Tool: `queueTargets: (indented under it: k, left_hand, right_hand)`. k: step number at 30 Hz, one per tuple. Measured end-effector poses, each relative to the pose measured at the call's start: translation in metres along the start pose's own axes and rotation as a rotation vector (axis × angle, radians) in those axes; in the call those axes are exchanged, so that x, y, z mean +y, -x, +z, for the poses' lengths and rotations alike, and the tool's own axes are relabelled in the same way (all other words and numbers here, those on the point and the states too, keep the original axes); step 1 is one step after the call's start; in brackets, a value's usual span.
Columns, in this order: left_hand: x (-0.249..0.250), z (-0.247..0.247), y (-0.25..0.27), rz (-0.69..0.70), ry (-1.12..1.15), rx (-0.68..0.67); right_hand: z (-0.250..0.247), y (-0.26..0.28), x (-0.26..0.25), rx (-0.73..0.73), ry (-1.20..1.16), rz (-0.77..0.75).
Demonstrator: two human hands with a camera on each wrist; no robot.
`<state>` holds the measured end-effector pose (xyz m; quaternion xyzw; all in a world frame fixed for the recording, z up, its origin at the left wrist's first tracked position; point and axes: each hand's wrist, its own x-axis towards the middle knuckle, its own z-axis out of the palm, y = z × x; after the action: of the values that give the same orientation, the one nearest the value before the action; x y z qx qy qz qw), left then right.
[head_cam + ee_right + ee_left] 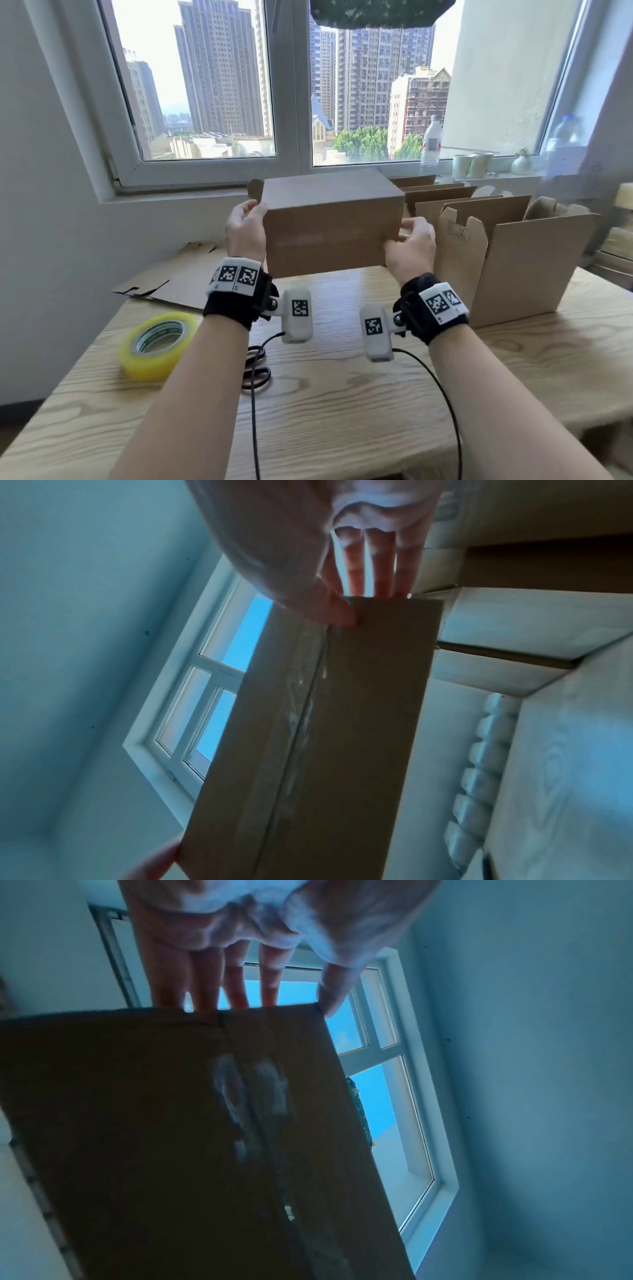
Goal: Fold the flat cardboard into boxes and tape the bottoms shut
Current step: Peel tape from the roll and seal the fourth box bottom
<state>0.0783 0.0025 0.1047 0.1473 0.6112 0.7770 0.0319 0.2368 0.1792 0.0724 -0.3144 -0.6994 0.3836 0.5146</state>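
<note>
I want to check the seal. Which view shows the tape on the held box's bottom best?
The right wrist view: the clear tape runs glossy along the centre seam of the box. The left wrist view shows it darker, as pale smears. The head view shows only plain box sides, no tape.

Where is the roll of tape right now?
In the head view, the yellow tape roll lies on the wooden table, lower left, beside the black scissors and near the flat cardboard.
</note>
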Motion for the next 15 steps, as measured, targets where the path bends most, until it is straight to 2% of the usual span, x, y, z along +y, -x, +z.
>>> queueTargets:
  k: [2,6,10,12,15]
  left_hand:
    - [-0.007,-0.002,0.005,-0.031,0.022,-0.005]
    - [-0.023,-0.002,0.022,-0.072,0.007,-0.099]
    - [-0.057,0.000,0.016,-0.072,-0.146,-0.065]
    - [-0.071,0.000,0.011,-0.129,-0.156,-0.036]
    - [-0.083,-0.002,0.008,-0.192,-0.213,-0.076]
  right_hand:
    - [0.006,0.003,0.011,-0.028,0.033,0.031]
    - [0.014,0.014,0.027,-0.141,0.209,0.101]
    - [0.022,0.020,0.033,-0.280,0.116,0.216]
    - [0.027,0.018,0.040,-0.313,0.080,0.313]
    - [0.032,0.014,0.053,-0.318,0.002,0.460]
